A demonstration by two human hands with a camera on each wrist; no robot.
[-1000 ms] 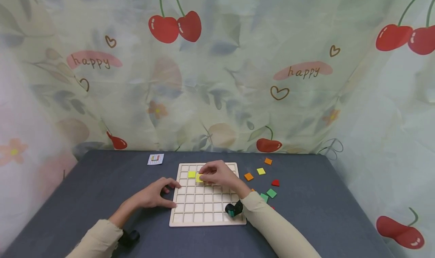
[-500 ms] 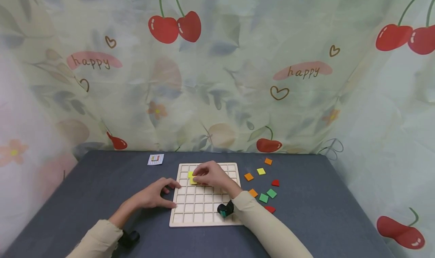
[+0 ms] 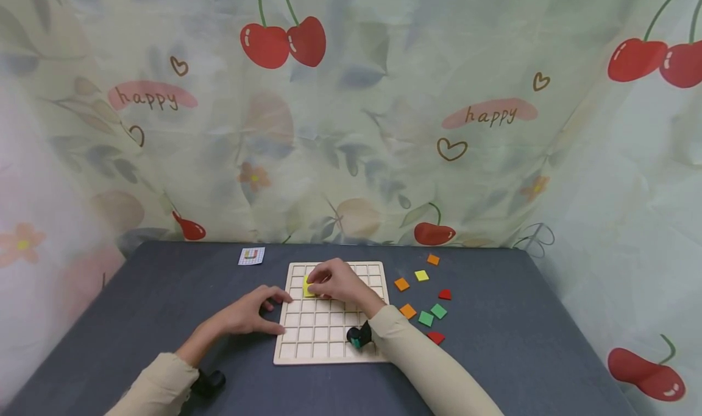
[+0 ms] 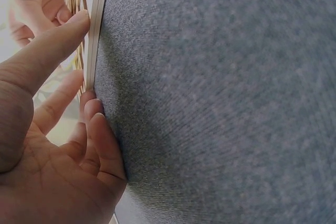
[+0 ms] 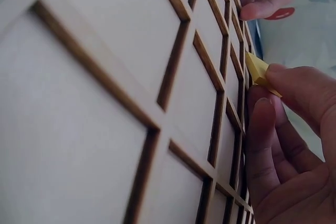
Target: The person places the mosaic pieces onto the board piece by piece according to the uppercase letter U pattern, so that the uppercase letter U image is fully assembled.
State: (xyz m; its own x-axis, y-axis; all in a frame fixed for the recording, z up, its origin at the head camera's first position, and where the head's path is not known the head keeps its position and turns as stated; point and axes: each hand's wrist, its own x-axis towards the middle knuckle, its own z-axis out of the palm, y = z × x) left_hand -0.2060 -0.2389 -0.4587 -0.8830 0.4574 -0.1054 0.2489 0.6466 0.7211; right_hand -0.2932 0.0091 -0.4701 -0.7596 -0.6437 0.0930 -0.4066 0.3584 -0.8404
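A pale wooden grid board [image 3: 320,335] lies on the dark table. My right hand [image 3: 341,282] is over its upper left part and pinches a yellow square tile [image 5: 258,71] between thumb and fingers. In the right wrist view this tile is tilted, one corner down at the grid ridges. Another yellow tile sits in the board's upper left, mostly covered by my right fingers and the held tile in the head view. My left hand [image 3: 249,312] rests at the board's left edge, with thumb and fingertips touching the rim [image 4: 95,30] and the fingers loosely bent.
Right of the board lie loose tiles: orange [image 3: 402,284], yellow [image 3: 421,275], green [image 3: 438,311] and red [image 3: 445,295] among them. A small printed card [image 3: 251,256] lies at the back left. A patterned curtain [image 3: 351,130] hangs behind the table.
My right hand has moved left across the board with the yellow tile, now close against the other yellow tile's place. The left hand has stayed at the edge.
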